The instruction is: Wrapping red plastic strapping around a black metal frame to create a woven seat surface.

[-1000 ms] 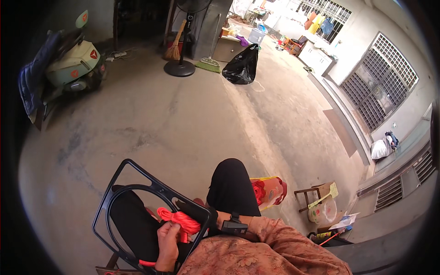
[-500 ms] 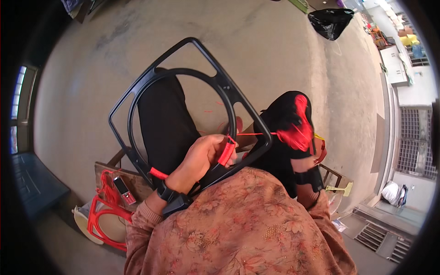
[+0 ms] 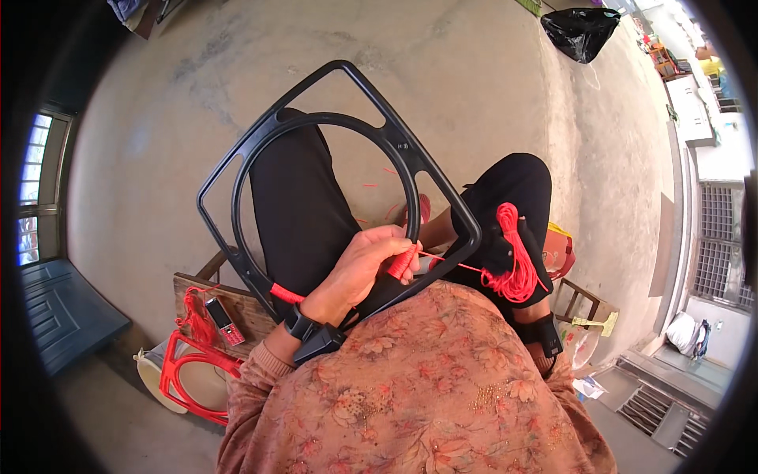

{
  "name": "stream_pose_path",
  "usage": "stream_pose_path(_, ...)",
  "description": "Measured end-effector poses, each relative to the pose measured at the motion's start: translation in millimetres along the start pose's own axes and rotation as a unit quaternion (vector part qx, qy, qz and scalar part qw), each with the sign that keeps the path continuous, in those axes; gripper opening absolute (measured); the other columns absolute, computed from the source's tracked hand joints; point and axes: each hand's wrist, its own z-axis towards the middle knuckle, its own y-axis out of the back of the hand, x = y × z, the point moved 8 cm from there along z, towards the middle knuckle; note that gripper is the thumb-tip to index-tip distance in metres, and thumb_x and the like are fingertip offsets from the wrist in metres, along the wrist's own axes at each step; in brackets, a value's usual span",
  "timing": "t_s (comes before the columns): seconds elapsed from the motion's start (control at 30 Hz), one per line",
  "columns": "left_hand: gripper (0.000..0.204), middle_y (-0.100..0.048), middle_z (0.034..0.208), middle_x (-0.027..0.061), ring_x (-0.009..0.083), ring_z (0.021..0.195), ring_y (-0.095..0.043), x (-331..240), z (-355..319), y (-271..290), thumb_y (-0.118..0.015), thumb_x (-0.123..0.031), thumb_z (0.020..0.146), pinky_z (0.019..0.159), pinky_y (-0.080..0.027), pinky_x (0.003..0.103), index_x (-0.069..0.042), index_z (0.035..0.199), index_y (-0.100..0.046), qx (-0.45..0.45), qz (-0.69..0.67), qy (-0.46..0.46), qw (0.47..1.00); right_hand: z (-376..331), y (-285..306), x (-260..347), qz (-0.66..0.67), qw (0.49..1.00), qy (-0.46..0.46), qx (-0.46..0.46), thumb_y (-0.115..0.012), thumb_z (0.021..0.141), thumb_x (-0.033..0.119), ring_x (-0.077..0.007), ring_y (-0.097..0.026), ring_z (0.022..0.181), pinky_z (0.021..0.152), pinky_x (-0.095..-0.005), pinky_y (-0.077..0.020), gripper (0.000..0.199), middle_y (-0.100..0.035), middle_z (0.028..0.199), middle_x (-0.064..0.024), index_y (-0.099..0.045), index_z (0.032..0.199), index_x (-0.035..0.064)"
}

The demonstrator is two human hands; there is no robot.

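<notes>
A black frame (image 3: 403, 146), an open ring inside a rounded square, lies tilted across my lap. My left hand (image 3: 367, 265) is closed round the ring's near right part, thumb and fingers pinching a tight red cord wrapping (image 3: 403, 261). Another red wrapping (image 3: 286, 294) sits on the frame beside my left wrist. From the pinched spot a taut strand runs right, across the frame's edge, to a looped red cord bundle (image 3: 517, 268). My right hand (image 3: 497, 254), seemingly in a black covering, is at that bundle; its fingers blend into the dark trousers.
Left of me a wooden bench (image 3: 251, 316) bears a mobile phone (image 3: 225, 320) and loose red cord (image 3: 193, 312). A red frame (image 3: 170, 367) leans beside it. Red scraps lie on the floor. A black plastic bag (image 3: 581, 33) is at the far right, a yellowish tool (image 3: 600, 322) nearer.
The cord bundle has moved down and slightly left with my right hand, and hangs less blurred. The strand now slopes downward to it. My left hand keeps its grip on the wrapping.
</notes>
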Motion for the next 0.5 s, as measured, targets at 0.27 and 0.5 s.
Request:
stream_pose_path(0.27, 0.016, -0.066, 0.079, 0.0154, 0.0151, 0.061, -0.062, -1.4, -6.2, 5.6, -0.054, -0.012, 0.095, 0.060, -0.055, 0.028, -0.001, 0.084, -0.057, -0.012, -0.015, -0.039, 0.999, -37.1, 88.1, 87.7, -0.276, 0.907, 0.261, -0.184, -0.054, 0.095, 0.035, -0.0113, -0.056, 0.064, 0.061, -0.0254, -0.0472, 0.033, -0.057, 0.075, 0.0004, -0.059, 0.105, 0.0035)
stream_pose_path(0.5, 0.014, -0.066, 0.079, 0.0145, 0.0150, 0.062, -0.063, -1.5, -6.0, 2.6, -0.055, -0.011, 0.094, 0.061, -0.055, 0.028, -0.002, 0.084, -0.058, -0.010, -0.019, -0.035, 0.999, -27.1, 37.5, 71.7, -0.378, 0.891, 0.219, -0.122, -0.051, 0.096, 0.036, -0.0107, -0.054, 0.061, 0.059, -0.0250, -0.0459, 0.035, -0.055, 0.073, 0.0007, -0.058, 0.106, 0.0035)
